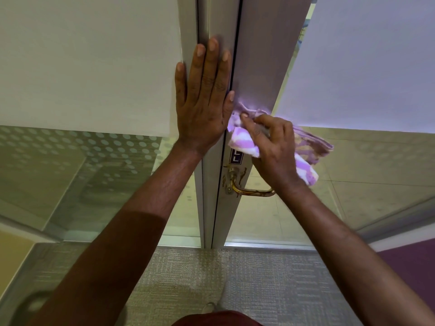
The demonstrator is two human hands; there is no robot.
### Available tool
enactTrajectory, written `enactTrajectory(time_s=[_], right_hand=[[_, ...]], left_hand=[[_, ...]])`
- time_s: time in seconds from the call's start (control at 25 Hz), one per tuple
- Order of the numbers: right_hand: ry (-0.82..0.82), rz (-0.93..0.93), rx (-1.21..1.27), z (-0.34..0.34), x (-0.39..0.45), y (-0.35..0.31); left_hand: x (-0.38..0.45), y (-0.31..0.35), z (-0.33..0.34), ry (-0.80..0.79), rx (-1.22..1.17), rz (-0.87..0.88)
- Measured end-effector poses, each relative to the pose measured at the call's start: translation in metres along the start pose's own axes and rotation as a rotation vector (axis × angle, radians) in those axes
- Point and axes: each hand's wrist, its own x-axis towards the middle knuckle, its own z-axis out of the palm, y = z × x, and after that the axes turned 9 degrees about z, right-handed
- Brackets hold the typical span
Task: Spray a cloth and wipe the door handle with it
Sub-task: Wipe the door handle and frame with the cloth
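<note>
A brass lever door handle (247, 188) sticks out from the grey door stile (256, 67). My right hand (273, 149) is shut on a purple-and-white striped cloth (244, 141) and presses it against the door just above the handle, beside a small dark label (235, 156). The cloth's loose end hangs to the right of my wrist. My left hand (203, 100) lies flat and open on the pale door frame (202, 208), fingers spread upward, holding nothing. No spray bottle is in view.
Glass panels with a frosted dot pattern (106, 149) flank the door on the left, and more glass (353, 172) on the right. Woven grey carpet (211, 278) covers the floor, with a purple patch (412, 267) at right. My shoe (211, 307) shows near the bottom.
</note>
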Motion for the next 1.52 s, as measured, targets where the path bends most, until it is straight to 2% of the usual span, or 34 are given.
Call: enactTrajectory(time_s=[0.08,0.28,0.32,0.36,0.48,0.6,0.68,0.84,0.88,0.92,1.08,1.16,1.24,1.4,1.48,1.52], right_hand=[[-0.062,-0.055,-0.029,0.008,-0.008,-0.007],[-0.359,-0.209,-0.084,0.004,-0.039,0.002],[-0.37,-0.21,-0.078,0.0,-0.04,0.005],[-0.332,-0.174,-0.067,-0.004,-0.037,0.008],[-0.075,0.018,0.01,-0.004,-0.011,0.007],[-0.035,-0.024,0.029,0.008,-0.008,-0.011],[-0.129,-0.092,-0.001,0.013,-0.023,-0.014],[-0.471,-0.293,-0.071,0.006,-0.055,0.009],[-0.498,-0.306,-0.058,0.001,-0.054,0.014],[-0.47,-0.286,-0.035,-0.002,-0.049,0.018],[-0.098,-0.025,0.003,-0.008,-0.013,0.019],[-0.041,-0.008,0.023,-0.001,-0.013,0.006],[-0.147,-0.097,0.014,0.005,-0.025,-0.002],[-0.498,-0.279,-0.043,0.0,-0.047,0.015],[-0.506,-0.268,-0.034,-0.006,-0.044,0.023],[-0.446,-0.222,-0.023,-0.007,-0.04,0.024]], left_hand=[[-0.001,0.001,0.002,0.002,0.005,0.013],[-0.002,-0.001,0.004,0.05,-0.011,0.026],[-0.002,0.0,0.003,0.048,-0.016,0.024],[-0.001,0.0,0.003,0.045,-0.018,0.023],[-0.002,0.0,0.003,0.03,-0.004,0.02],[-0.002,0.0,0.005,0.032,0.005,0.025],[-0.002,0.0,0.004,0.043,0.015,0.027],[-0.002,0.0,0.003,0.06,0.006,0.034],[-0.002,0.0,0.003,0.06,0.002,0.034],[-0.002,0.0,0.002,0.061,-0.001,0.033],[-0.002,-0.001,0.003,0.04,-0.005,0.027],[-0.002,-0.001,0.004,0.036,0.0,0.027],[-0.002,-0.001,0.004,0.044,0.008,0.028],[-0.003,-0.001,0.004,0.059,0.008,0.032],[-0.003,-0.001,0.004,0.072,0.008,0.028],[-0.003,-0.001,0.004,0.074,0.009,0.028]])
